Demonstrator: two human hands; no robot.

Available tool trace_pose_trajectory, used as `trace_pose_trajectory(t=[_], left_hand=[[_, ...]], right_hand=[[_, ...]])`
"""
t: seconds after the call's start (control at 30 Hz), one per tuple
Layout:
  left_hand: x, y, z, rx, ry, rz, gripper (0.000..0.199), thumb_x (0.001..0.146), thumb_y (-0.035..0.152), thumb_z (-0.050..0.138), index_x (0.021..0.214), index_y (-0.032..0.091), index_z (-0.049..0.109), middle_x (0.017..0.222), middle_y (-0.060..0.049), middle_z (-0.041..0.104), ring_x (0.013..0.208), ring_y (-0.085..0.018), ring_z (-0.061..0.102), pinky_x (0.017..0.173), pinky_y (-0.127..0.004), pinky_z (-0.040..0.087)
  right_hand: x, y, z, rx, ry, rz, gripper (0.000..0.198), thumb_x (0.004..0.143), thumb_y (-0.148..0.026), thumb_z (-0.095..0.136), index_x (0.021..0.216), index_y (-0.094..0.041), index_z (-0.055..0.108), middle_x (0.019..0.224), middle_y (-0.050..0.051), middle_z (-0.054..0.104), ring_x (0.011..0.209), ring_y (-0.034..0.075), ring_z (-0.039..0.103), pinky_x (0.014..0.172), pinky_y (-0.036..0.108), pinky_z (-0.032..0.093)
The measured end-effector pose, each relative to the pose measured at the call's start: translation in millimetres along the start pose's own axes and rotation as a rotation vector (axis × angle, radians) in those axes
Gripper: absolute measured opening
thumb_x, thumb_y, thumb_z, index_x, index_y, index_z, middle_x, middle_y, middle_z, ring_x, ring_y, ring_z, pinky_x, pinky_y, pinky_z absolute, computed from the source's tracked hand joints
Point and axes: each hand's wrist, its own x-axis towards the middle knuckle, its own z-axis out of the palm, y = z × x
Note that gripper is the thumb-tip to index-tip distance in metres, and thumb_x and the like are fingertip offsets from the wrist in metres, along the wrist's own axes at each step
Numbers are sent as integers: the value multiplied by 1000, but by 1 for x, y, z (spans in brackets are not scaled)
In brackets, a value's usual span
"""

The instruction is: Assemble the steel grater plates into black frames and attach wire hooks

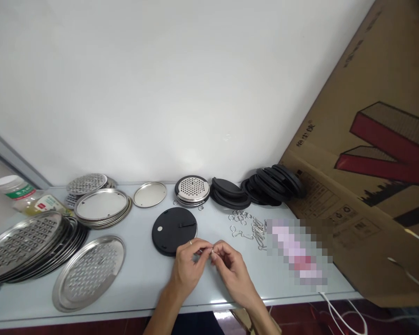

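Observation:
My left hand [189,267] and my right hand [233,270] meet fingertip to fingertip above the table's near side. Both are closed in a pinch on a small shiny metal piece [212,251], mostly covered by the fingers; I cannot tell whether it is a ring or a hook. Just behind my left hand lies a round black disc [172,229] with a white dot and a slot, partly hidden by the fingers. Loose metal rings [238,215] and wire hooks [257,231] lie scattered to the right, beyond my right hand.
Grater plates [91,267] and stacked metal discs [103,204] fill the left, beside a bottle [49,204] and white-lidded jar [16,188]. At the back are a lone metal disc [149,194], a perforated-plate stack [194,188] and black discs [274,184]. A cardboard box [338,195] borders the right.

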Motion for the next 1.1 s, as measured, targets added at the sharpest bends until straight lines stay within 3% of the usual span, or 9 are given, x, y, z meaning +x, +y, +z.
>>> trace_pose_trajectory(t=[0.17, 0.57, 1.1], left_hand=[[1, 2, -2, -24, -47, 19, 21, 94, 17, 53, 106, 21, 71, 89, -6, 70, 82, -15, 66, 74, -26, 54], [2, 8, -3, 51, -139, 24, 22, 93, 12, 50, 97, 22, 69, 89, -3, 66, 82, -15, 63, 75, -26, 48], [-1, 10, 2, 183, -89, -27, 8, 90, 16, 52, 86, 21, 57, 80, 1, 60, 72, -13, 59, 69, -25, 44]], right_hand=[[1, 1, -2, 59, -15, 19, 26, 95, -42, 56, 82, -20, 58, 75, -1, 52, 72, 15, 49, 69, 26, 42], [1, 0, -1, 78, 53, 68, 30, 91, -44, 62, 77, -19, 58, 68, -3, 52, 65, 14, 48, 62, 26, 38], [2, 2, 0, 130, 116, 30, 27, 90, -43, 65, 77, -19, 60, 66, -2, 56, 61, 12, 48, 58, 24, 38]])
